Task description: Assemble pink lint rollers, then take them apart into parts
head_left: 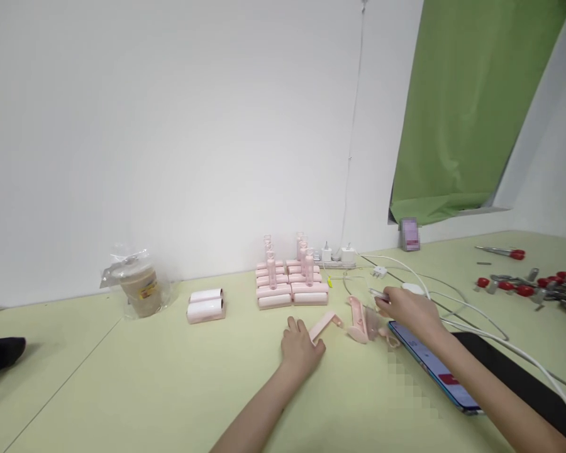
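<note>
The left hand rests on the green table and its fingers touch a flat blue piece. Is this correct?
Not quite. In the head view the left hand rests on the green table and its fingers touch a flat piece, but that piece is pink, not blue.

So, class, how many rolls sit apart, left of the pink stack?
2, touching: the upper roll and the lower roll, between the bagged cup and the pink stack. None look hidden.

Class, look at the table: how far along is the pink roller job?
Done, it seems: a neat stack of pink rollers. In hand: the left hand touches a loose handle, the right hand is beside another pink piece. Left: two rolls lie apart.
</note>
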`<action>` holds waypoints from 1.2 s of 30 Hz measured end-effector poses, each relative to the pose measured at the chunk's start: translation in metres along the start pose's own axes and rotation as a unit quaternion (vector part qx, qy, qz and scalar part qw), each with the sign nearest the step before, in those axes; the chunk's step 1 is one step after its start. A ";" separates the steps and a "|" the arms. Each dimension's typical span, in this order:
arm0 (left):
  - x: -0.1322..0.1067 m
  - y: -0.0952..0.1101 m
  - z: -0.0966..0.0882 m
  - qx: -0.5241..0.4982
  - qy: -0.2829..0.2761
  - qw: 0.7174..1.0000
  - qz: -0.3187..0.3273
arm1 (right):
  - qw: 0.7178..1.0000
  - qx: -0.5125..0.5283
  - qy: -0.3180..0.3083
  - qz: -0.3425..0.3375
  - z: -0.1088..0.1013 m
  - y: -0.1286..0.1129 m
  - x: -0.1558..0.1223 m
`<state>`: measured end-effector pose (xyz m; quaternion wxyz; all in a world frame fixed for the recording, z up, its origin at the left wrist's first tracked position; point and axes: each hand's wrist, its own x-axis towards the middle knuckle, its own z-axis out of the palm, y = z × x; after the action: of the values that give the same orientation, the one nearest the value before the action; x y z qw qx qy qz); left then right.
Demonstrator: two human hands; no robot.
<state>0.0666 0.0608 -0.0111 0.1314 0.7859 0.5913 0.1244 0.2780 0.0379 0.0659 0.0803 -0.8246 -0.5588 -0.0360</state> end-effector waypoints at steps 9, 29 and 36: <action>0.021 0.049 0.016 -0.062 0.039 0.997 0.001 | 1.000 -0.002 -0.023 -0.003 0.040 -0.003 0.021; -0.032 -0.058 -0.021 -0.305 0.036 0.940 0.146 | 0.960 0.190 0.098 -0.181 0.012 -0.110 0.047; -0.069 -0.111 -0.040 -0.415 -0.005 0.909 0.033 | 0.914 0.244 0.063 -0.318 0.009 -0.142 -0.038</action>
<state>-0.0653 0.0262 -0.0159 0.4446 0.6800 0.4595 0.3588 0.1323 0.0563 0.0642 0.2981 -0.5546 -0.7764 0.0258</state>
